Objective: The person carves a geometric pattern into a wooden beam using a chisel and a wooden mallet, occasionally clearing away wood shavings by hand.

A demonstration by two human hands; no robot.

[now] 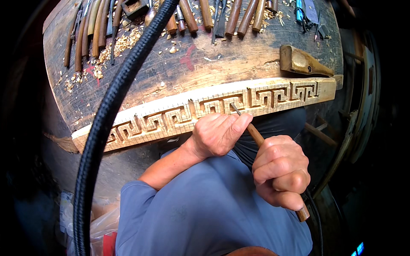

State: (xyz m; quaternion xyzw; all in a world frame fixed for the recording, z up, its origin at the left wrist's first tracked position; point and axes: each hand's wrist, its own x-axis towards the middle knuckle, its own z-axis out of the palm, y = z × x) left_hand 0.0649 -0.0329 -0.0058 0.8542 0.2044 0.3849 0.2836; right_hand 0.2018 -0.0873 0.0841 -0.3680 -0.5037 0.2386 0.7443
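Observation:
A pale wooden board with a carved meander pattern on a pencilled grid lies along the bench's near edge. A chisel with a narrow metal blade and long wooden handle slants onto its middle, the tip in the carving. My left hand is closed at the board's lower edge, fingertips and thumb pressed on the blade beside the handle's top. My right hand is wrapped round the handle, whose butt shows below the fist. A wooden mallet rests just behind the board's right part.
The worn bench holds rows of wooden-handled chisels, shavings and blue objects at the back. A thick braided black cable crosses the view at left. Wooden pieces stand at right, plastic bags at lower left.

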